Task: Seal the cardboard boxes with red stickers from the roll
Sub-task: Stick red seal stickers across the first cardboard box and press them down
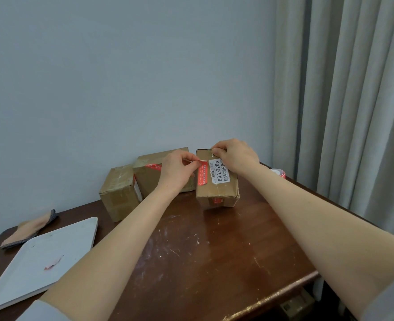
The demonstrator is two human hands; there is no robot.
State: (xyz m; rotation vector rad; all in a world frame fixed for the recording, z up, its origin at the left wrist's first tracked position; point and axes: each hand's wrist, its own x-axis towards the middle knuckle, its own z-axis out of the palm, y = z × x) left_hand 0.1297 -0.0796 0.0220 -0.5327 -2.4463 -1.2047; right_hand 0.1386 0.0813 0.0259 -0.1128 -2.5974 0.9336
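Dark brown wooden table (214,262): top scratched, smeared with white marks. Centre of frame, near wall: three cardboard boxes in row. Small box (119,193) touches middle box (154,179), which perhaps leans on it. Right box (217,191), white label on top, just beside. Lower left: white tray (41,258). Far left: folded pink-grey cloth (29,228). Right: sticker roll (278,173), partly hidden.

Three boxes (217,181) behind, tray (10,286) left, on table (203,251)
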